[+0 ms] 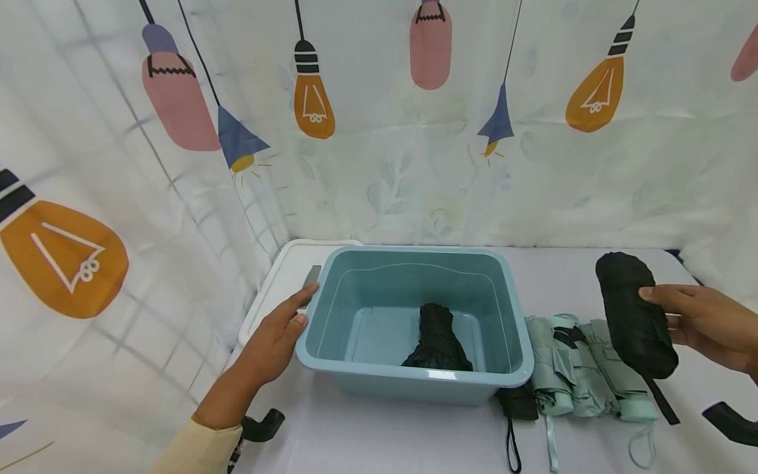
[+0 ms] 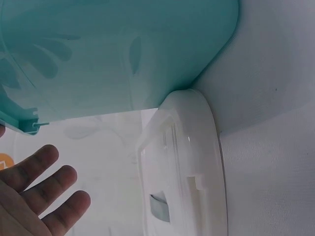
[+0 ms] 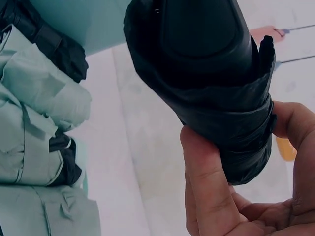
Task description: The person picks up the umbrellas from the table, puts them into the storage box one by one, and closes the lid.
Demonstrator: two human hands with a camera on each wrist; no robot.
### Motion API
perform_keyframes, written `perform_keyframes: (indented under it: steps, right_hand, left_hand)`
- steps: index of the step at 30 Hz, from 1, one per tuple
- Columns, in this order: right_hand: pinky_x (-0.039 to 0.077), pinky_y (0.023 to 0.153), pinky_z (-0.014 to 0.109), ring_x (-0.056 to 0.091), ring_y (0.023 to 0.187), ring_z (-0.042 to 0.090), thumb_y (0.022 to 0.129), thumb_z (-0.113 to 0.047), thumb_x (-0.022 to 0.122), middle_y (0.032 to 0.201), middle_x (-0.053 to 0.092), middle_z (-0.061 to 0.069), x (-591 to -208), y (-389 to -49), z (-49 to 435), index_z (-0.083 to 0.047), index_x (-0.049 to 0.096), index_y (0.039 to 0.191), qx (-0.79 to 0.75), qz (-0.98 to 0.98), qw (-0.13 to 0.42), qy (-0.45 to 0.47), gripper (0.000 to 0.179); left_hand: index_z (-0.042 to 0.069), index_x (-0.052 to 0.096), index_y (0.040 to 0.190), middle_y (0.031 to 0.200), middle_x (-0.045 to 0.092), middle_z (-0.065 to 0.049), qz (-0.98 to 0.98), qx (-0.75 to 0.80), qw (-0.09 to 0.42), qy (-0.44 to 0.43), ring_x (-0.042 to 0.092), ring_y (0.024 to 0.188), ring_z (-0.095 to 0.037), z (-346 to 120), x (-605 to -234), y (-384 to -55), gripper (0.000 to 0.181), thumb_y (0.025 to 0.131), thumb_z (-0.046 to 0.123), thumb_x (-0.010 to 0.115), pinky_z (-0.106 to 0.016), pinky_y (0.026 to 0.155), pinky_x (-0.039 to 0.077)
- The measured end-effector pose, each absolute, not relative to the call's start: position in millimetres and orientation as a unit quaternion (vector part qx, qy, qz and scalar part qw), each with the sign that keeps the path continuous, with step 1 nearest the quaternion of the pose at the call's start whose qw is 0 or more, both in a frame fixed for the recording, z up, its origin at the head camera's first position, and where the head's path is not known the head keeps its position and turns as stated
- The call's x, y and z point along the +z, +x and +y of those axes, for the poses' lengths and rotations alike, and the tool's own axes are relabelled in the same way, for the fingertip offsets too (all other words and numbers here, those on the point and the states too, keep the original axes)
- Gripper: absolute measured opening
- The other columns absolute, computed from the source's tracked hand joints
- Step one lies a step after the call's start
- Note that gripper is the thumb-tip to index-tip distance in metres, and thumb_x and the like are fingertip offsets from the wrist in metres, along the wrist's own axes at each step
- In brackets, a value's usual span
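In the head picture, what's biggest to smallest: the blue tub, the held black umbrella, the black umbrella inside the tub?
1. Blue tub
2. Held black umbrella, in the right hand
3. Black umbrella inside the tub; it may be farther from the camera

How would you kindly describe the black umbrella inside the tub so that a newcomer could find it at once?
Start with the large blue-green tub in the middle of the head view. Inside, slightly right of centre by the near side, lies a folded black umbrella. Unlike the other umbrellas, it alone is inside the tub.
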State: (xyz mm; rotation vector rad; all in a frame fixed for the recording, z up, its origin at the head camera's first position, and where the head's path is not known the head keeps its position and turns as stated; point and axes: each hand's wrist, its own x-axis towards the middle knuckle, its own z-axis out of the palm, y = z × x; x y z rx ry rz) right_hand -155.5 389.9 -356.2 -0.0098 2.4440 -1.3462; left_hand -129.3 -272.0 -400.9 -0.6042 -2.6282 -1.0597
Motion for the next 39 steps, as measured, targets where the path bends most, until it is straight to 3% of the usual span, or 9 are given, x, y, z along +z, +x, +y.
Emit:
perform_keyframes:
  steps: [3, 5, 7, 10, 13, 16, 18, 26, 39]
  right_hand:
    - [0.055, 0.078, 0.027, 0.058, 0.097, -0.004, 0.113, -0.034, 0.036, 0.146, 0.033, 0.040, -355, -156, 387, 0.024, 0.011, 0.150, -0.482, 0.860, 0.167, -0.010, 0.073]
    - [0.056, 0.079, 0.029, 0.061, 0.097, -0.002, 0.113, -0.032, 0.037, 0.138, 0.047, 0.021, -353, -155, 385, 0.022, 0.018, 0.149, -0.487, 0.858, 0.159, -0.015, 0.068]
    - [0.057, 0.079, 0.030, 0.064, 0.097, 0.001, 0.112, -0.030, 0.039, 0.129, 0.052, 0.003, -351, -154, 382, 0.019, 0.028, 0.146, -0.494, 0.856, 0.153, -0.018, 0.061]
    - [0.057, 0.079, 0.032, 0.065, 0.097, 0.004, 0.113, -0.029, 0.039, 0.124, 0.051, -0.007, -348, -154, 378, 0.018, 0.031, 0.144, -0.501, 0.852, 0.151, -0.023, 0.058]
    - [0.057, 0.080, 0.033, 0.064, 0.098, 0.003, 0.113, -0.030, 0.037, 0.132, 0.051, 0.011, -346, -154, 373, 0.021, 0.025, 0.146, -0.496, 0.854, 0.152, -0.030, 0.062]
    - [0.057, 0.081, 0.031, 0.059, 0.100, -0.003, 0.113, -0.031, 0.035, 0.146, 0.035, 0.034, -344, -154, 369, 0.023, 0.017, 0.149, -0.489, 0.857, 0.160, -0.037, 0.067]
    - [0.056, 0.081, 0.030, 0.058, 0.101, -0.004, 0.113, -0.032, 0.035, 0.151, 0.024, 0.040, -343, -154, 367, 0.023, 0.014, 0.150, -0.488, 0.856, 0.165, -0.041, 0.069]
    - [0.057, 0.083, 0.034, 0.062, 0.103, 0.000, 0.113, -0.029, 0.037, 0.134, 0.048, 0.005, -336, -155, 359, 0.021, 0.020, 0.149, -0.504, 0.846, 0.168, -0.048, 0.064]
    - [0.057, 0.084, 0.036, 0.063, 0.105, 0.003, 0.113, -0.029, 0.038, 0.129, 0.051, 0.003, -328, -157, 347, 0.021, 0.018, 0.149, -0.521, 0.833, 0.178, -0.053, 0.065]
  left_hand:
    - [0.019, 0.038, 0.159, 0.150, 0.050, -0.015, -0.900, -0.364, 0.122, -0.207, 0.060, 0.120, -0.039, -272, -401, -130, 0.049, 0.110, 0.018, 0.039, -0.061, 0.090, 0.047]
    - [0.020, 0.038, 0.159, 0.149, 0.051, -0.016, -0.901, -0.363, 0.122, -0.206, 0.061, 0.118, -0.038, -272, -401, -130, 0.049, 0.110, 0.019, 0.039, -0.061, 0.090, 0.048]
    - [0.020, 0.038, 0.159, 0.148, 0.052, -0.016, -0.901, -0.363, 0.122, -0.204, 0.062, 0.116, -0.038, -272, -401, -130, 0.049, 0.110, 0.019, 0.039, -0.061, 0.089, 0.048]
    - [0.020, 0.038, 0.159, 0.147, 0.053, -0.016, -0.901, -0.364, 0.122, -0.203, 0.063, 0.115, -0.038, -272, -402, -130, 0.049, 0.110, 0.019, 0.039, -0.061, 0.089, 0.048]
    - [0.020, 0.038, 0.159, 0.147, 0.053, -0.016, -0.899, -0.368, 0.123, -0.206, 0.063, 0.115, -0.038, -272, -402, -130, 0.049, 0.110, 0.018, 0.039, -0.061, 0.089, 0.048]
    - [0.019, 0.038, 0.159, 0.147, 0.053, -0.016, -0.897, -0.370, 0.124, -0.209, 0.062, 0.116, -0.038, -272, -403, -130, 0.050, 0.109, 0.017, 0.039, -0.062, 0.089, 0.048]
    - [0.020, 0.038, 0.159, 0.147, 0.053, -0.016, -0.897, -0.370, 0.124, -0.209, 0.062, 0.117, -0.039, -272, -403, -130, 0.050, 0.109, 0.017, 0.040, -0.062, 0.090, 0.048]
    - [0.022, 0.038, 0.159, 0.146, 0.053, -0.016, -0.898, -0.374, 0.119, -0.201, 0.062, 0.115, -0.040, -272, -403, -130, 0.050, 0.110, 0.020, 0.039, -0.063, 0.089, 0.048]
    - [0.023, 0.038, 0.159, 0.146, 0.053, -0.017, -0.897, -0.375, 0.121, -0.199, 0.062, 0.116, -0.041, -271, -402, -129, 0.051, 0.109, 0.018, 0.040, -0.064, 0.089, 0.048]
